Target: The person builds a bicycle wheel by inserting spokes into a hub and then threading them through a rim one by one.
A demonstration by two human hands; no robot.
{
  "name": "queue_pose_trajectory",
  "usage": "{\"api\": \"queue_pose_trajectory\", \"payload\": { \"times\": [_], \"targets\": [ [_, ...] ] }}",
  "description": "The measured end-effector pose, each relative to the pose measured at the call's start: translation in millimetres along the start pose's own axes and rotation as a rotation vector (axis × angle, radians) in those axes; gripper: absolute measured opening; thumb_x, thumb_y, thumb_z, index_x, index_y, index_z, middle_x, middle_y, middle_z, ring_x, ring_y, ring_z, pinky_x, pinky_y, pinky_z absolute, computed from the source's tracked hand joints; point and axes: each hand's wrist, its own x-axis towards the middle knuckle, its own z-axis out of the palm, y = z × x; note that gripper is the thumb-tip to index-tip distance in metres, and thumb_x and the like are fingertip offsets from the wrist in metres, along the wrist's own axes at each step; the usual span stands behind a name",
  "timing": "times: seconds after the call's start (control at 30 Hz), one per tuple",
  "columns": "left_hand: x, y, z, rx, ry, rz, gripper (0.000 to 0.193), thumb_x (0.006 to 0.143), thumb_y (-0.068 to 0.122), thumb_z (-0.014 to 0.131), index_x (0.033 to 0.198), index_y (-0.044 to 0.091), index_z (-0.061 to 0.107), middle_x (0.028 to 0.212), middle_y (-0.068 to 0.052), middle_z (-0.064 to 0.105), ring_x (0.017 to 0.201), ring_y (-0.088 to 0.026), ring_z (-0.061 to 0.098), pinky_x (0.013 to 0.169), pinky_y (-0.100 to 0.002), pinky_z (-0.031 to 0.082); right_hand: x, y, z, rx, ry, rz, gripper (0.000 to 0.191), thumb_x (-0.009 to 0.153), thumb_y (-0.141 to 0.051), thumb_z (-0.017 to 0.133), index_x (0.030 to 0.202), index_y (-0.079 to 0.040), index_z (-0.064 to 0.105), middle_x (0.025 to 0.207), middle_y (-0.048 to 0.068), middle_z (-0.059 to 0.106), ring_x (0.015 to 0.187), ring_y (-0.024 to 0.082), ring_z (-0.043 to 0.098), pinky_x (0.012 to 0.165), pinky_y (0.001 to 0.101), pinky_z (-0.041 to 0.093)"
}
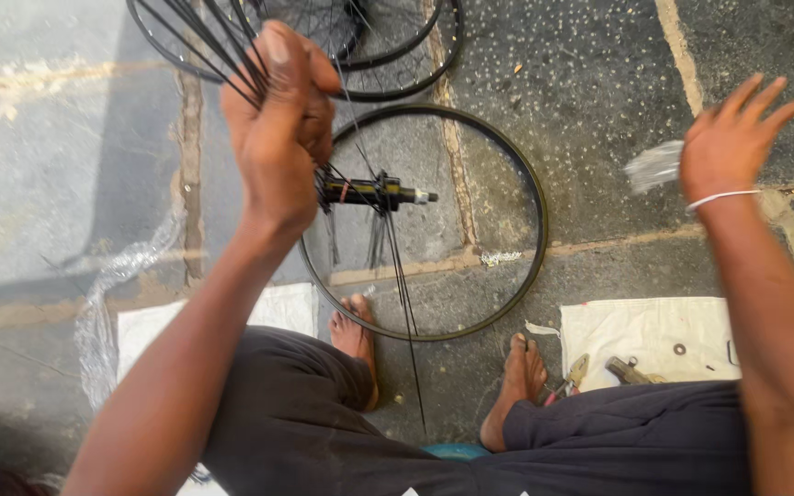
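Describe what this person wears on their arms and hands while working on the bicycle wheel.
Both arms are bare, with no sleeves showing and no gloves. The right hand has a thin white band around its wrist. The left hand shows no band, ring or watch. Dark clothing covers the lap.

I see black spokes (204, 41) in my left hand (277, 129), a black rim (535, 220) on grey speckled stone floor (590, 83) with tan seams, a black hub (374, 193) with a silver end, white cloth (645, 335), and dark grey trousers (323, 432).
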Motion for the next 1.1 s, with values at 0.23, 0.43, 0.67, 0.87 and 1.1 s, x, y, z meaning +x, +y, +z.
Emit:
{"api": "queue_pose_trajectory", "payload": {
  "times": [0.23,0.43,0.67,0.87,1.1],
  "targets": [
    [11.9,2.4,38.8,-0.124,-0.077,-0.116,0.048,0.111,0.049,0.047,0.091,0.007,0.056,0.062,0.007,0.032,0.052,-0.004,0.024,0.046,-0.025,0.02,-5.2,33.2,-170.5,1.594,-0.044,-0.031,0.028,0.102,-0.024,0.07,0.119,-0.003,0.073,0.108,0.013,0.075,0.096,0.02,0.071,0.087,0.0363,0.057],
    [15.5,4.3,63.8,-0.249,-0.161,-0.092,0.054,0.111,0.053,0.045,0.09,0.005,0.054,0.065,0.006,0.031,0.053,-0.005,0.023,0.047,-0.025,0.021,-26.4,-20.5,-233.0,1.89,-0.531,-0.276,0.035,0.093,-0.008,0.066,0.127,-0.009,0.069,0.088,0.008,0.071,0.074,0.014,0.062,0.068,0.0306,0.054],
    [11.3,9.5,72.6,-0.274,-0.176,-0.093,0.057,0.111,0.054,0.041,0.089,0.004,0.054,0.064,0.004,0.033,0.051,-0.005,0.024,0.046,-0.024,0.022,-36.8,-32.4,-218.1,1.97,-0.473,-0.466,0.029,0.093,-0.005,0.066,0.122,-0.003,0.07,0.093,0.002,0.076,0.082,0.007,0.066,0.071,0.0278,0.054],
    [11.0,7.1,79.6,-0.266,-0.238,-0.048,0.053,0.111,0.052,0.044,0.092,0.004,0.055,0.064,0.004,0.034,0.051,-0.005,0.025,0.046,-0.025,0.023,-44.1,-20.1,-218.4,1.792,-0.49,-0.246,0.023,0.096,-0.017,0.065,0.115,-0.009,0.076,0.086,0.001,0.077,0.07,0.01,0.068,0.065,0.0283,0.058],
    [2.3,4.9,94.1,-0.103,-0.271,-0.067,0.053,0.112,0.053,0.044,0.09,0.007,0.056,0.07,0.005,0.042,0.056,-0.004,0.033,0.051,-0.024,0.025,-37.8,-21.3,-217.9,2.244,-0.64,0.066,0.025,0.096,-0.026,0.065,0.101,-0.003,0.075,0.076,0.001,0.067,0.061,0.008,0.058,0.057,0.024,0.05]
  ]
}}
